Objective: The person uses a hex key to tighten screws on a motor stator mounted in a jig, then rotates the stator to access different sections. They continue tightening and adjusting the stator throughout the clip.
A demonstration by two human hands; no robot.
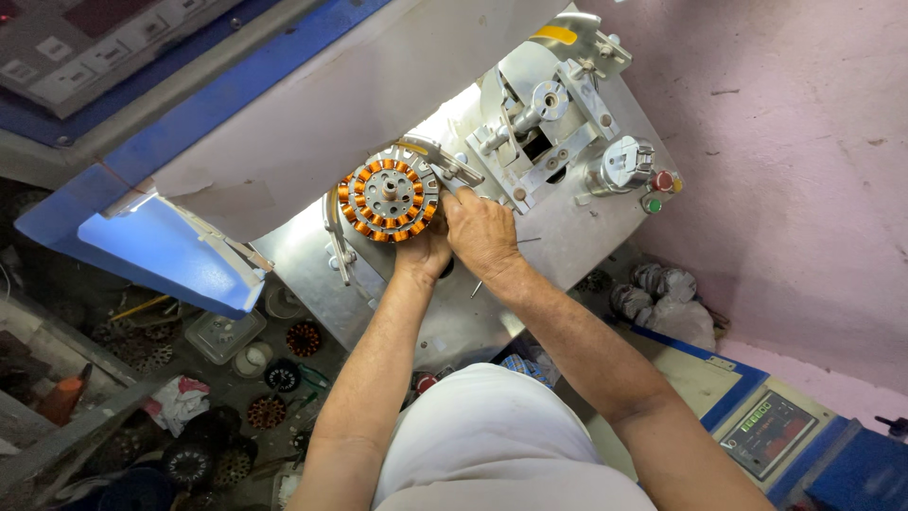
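A round motor stator point(388, 199) with several orange copper coils sits mounted on a metal winding machine point(567, 142). My left hand point(423, 251) rests at the stator's lower right edge, fingers curled against it. My right hand point(480, 230) lies just to the right, overlapping the left, its fingers closed at the curved metal guide arm point(445, 161) beside the stator. What the fingertips pinch is hidden. A thin wire or pin point(477, 288) pokes out below my right wrist.
A blue and white cover point(170, 246) hangs at the left. Red point(664, 180) and green point(653, 203) buttons sit on the machine's right. Several wound stators point(284, 374) and containers lie on the floor at the lower left. A control box with a display point(766, 431) stands at the lower right.
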